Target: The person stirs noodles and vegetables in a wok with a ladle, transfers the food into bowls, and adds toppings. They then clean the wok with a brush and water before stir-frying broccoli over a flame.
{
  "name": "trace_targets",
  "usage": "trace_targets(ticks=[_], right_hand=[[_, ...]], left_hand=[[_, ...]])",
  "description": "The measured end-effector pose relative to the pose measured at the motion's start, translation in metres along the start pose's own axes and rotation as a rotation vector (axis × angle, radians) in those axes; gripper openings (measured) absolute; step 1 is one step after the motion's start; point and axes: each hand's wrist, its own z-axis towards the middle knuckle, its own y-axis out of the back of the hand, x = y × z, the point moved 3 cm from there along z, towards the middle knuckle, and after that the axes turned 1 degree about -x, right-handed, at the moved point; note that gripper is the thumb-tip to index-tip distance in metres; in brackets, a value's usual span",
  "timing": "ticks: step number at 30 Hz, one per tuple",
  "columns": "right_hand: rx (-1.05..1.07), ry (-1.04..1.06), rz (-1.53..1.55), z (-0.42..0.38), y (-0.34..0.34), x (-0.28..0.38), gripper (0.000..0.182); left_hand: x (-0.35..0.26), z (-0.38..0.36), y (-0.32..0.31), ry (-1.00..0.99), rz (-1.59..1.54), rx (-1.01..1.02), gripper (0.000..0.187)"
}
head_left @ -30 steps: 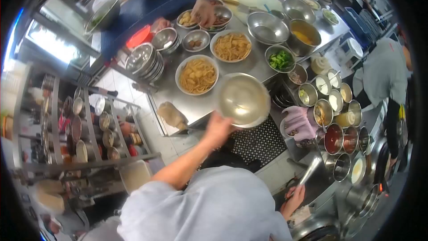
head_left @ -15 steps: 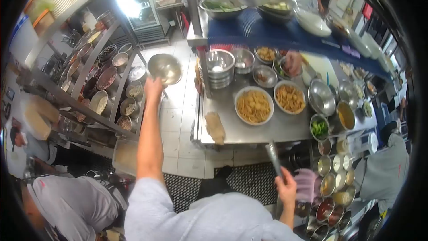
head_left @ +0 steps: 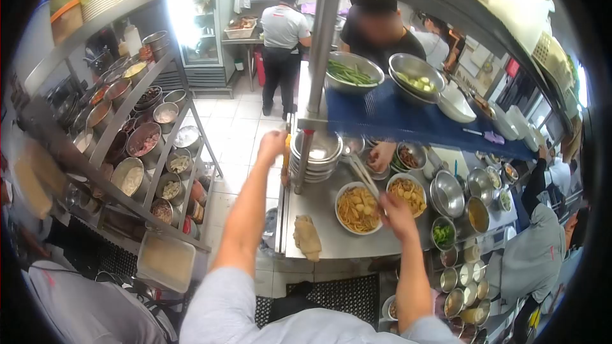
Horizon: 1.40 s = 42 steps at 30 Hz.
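My left hand [head_left: 273,145] is closed beside the left edge of the steel counter, next to a stack of steel bowls [head_left: 317,146]; what its fingers hold, if anything, cannot be made out. Metal tongs [head_left: 363,174] are gripped in my right hand [head_left: 398,215], reaching over the left bowl of noodles [head_left: 358,209]. Just behind that hand sits a second bowl of noodles [head_left: 408,193], partly covered by it. A folded tan cloth [head_left: 307,237] lies on the counter to the left of both.
A co-worker's hand [head_left: 382,155] is among small bowls behind the noodles. Overhead, a blue shelf [head_left: 395,113] carries bowls of green vegetables. Tilted steel bowls [head_left: 447,193] and sauce containers [head_left: 473,274] stand right. A rack of ingredients [head_left: 145,139] is left; another person [head_left: 282,32] stands behind.
My left hand has moved right to the counter edge, and the steel bowl it held is no longer in it. My right hand has swung the tongs up and forward over the noodle bowls.
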Motion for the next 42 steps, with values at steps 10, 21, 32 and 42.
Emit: trace_targets(ticks=[10,21,32,42], right_hand=[[0.478,-0.017,0.102,0.217,-0.125,0.083,0.03],[-0.191,0.023,0.415,0.014,-0.074,-0.06,0.036],[-1.323,-0.319,0.269,-0.485,0.111,-0.216,0.02],[-1.966,0.399,1.23,-0.678,-0.06,-0.231,0.048]], left_hand=[[-0.105,-0.266,-0.089,0.678,-0.36,0.327,0.082],[-0.096,-0.332,-0.061,0.859,-1.734,0.882,0.07],[-0.361,-0.328,-0.159,0.596,-1.26,2.387,0.083],[-0.679,-0.574,-0.143,-0.007,-0.798,2.955,0.089]])
